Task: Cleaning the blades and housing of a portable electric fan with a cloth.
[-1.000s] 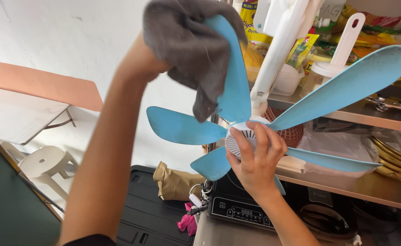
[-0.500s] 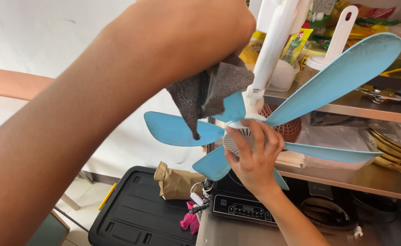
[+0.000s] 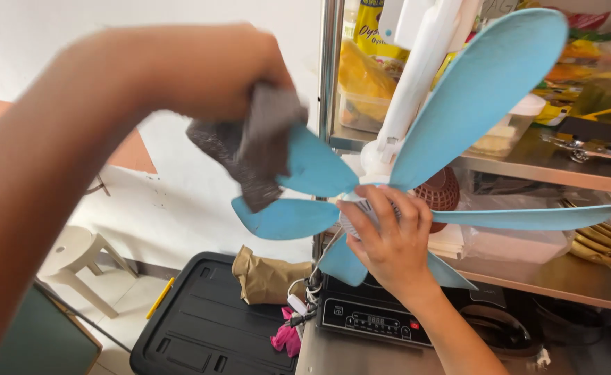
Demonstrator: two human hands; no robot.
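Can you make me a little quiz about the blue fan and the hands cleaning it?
1. True or false: the left hand presses a grey cloth rag onto one blade of the light blue plastic fan.
2. Which part of the fan does the right hand grip? A) a blade tip B) the white ribbed middle hub C) the white stem above
3. Fill in: under the fan, on the counter, sits a black induction ____.

Key: 1 true; 2 B; 3 cooker.
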